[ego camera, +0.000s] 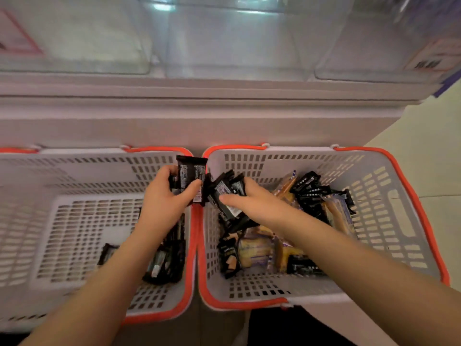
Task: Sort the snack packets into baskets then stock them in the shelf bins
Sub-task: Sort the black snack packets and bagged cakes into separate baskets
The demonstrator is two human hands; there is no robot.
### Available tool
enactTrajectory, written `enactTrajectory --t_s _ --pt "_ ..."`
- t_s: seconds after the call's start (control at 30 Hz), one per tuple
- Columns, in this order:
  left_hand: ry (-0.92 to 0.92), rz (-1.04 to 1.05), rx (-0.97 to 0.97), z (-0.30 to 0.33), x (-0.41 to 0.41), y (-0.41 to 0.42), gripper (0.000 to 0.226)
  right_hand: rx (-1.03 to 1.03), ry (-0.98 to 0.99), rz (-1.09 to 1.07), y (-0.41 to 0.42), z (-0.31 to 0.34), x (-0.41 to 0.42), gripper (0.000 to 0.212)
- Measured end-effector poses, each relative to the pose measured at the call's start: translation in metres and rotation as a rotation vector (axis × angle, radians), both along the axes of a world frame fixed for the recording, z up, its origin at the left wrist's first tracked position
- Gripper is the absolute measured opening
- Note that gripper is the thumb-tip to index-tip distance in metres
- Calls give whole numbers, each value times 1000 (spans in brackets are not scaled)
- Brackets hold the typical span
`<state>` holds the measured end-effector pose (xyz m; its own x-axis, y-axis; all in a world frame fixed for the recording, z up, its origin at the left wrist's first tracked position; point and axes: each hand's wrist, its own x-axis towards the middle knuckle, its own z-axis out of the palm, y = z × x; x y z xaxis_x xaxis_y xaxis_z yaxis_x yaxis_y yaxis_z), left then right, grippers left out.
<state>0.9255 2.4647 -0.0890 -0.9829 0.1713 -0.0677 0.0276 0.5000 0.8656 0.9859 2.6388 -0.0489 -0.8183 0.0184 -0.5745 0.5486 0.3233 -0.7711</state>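
— What's she got in each hand, can you see from there?

— The left hand (pixel 166 196) is curled round a few black packets (pixel 190 178), thumb pressed across their front, fingers behind. It holds them up over the far right corner of the left basket (pixel 74 245).

— And the other?

— The right hand (pixel 252 203) grips another bunch of black packets (pixel 228 196), thumb laid flat along the top one, the rest of the fingers hidden underneath. That's just inside the right basket (pixel 389 221), by its far left corner, close beside the first hand.

— So the two baskets are side by side?

— Touching, orange rims together, both pushed up against the white shelf unit (pixel 199 116). Clear bins (pixel 224 46) sit on it above, blurred.

— What's already in the left one?

— A small heap of dark packets (pixel 164 260) against its right wall, partly under her forearm, and one more (pixel 107 253) lying apart towards the middle.

— And the right?

— Mixed still. Yellow packets (pixel 254 253) and black ones (pixel 311 193) jumbled across the floor of it, mostly towards the far and left sides.
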Motion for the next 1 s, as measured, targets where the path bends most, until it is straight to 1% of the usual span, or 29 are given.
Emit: enactTrajectory --t_s 0.03,0.07,0.1,0.13,0.17,0.2,0.23,0.27,0.33,0.37,0.4,0.47,0.53,0.57,0.63,0.73,0.8,0.87,0.9,0.93,1.0 --pt "-1 58 14 0 0 -14 27 30 7 49 -14 11 -9 15" --pt "-14 115 36 0 2 -28 27 59 31 95 -28 16 -17 9" --pt "-36 163 52 -1 3 -43 27 90 58 127 -43 20 -24 13" --pt "-62 195 49 -4 4 -56 27 109 64 157 -57 17 -29 10" --pt "-88 215 21 -8 5 -69 28 133 63 187 -73 15 -32 14" --pt "-115 232 -19 -13 7 -82 29 175 54 234 -89 8 -34 29" --pt "-146 250 -58 -20 9 -93 31 255 61 313 -104 -1 -34 42" --pt "-180 272 -82 -27 12 -103 32 367 90 417 -119 -13 -32 49" --pt "-253 313 -128 -40 19 -118 41 573 167 583 -143 -36 -26 58" --pt "-295 322 -170 -47 24 -124 46 629 168 628 -152 -46 -21 61" --pt "-337 316 -213 -53 29 -127 48 675 140 659 -158 -55 -16 63" --pt "-396 253 -271 -64 37 -132 41 832 103 758 -162 -69 -6 59" --pt "-438 145 -320 -73 45 -133 38 994 135 914 -161 -76 4 47" --pt "-456 87 -347 -77 48 -132 40 1031 168 968 -159 -77 7 42" --pt "-457 -27 -422 -82 53 -128 45 998 268 968 -153 -76 11 35" --pt "-508 -255 -527 -86 56 -121 55 898 469 868 -135 -65 10 29" --pt "-576 -385 -541 -84 57 -116 54 856 561 781 -119 -58 11 31" --pt "-558 -447 -528 -78 58 -106 51 831 619 656 -102 -55 15 33" --pt "-494 -442 -507 -73 58 -99 51 830 634 588 -93 -54 17 33" --pt "-393 -414 -475 -66 58 -89 51 833 634 531 -84 -55 20 33" --pt "-125 -351 -361 -46 59 -65 44 837 602 470 -63 -57 25 34"
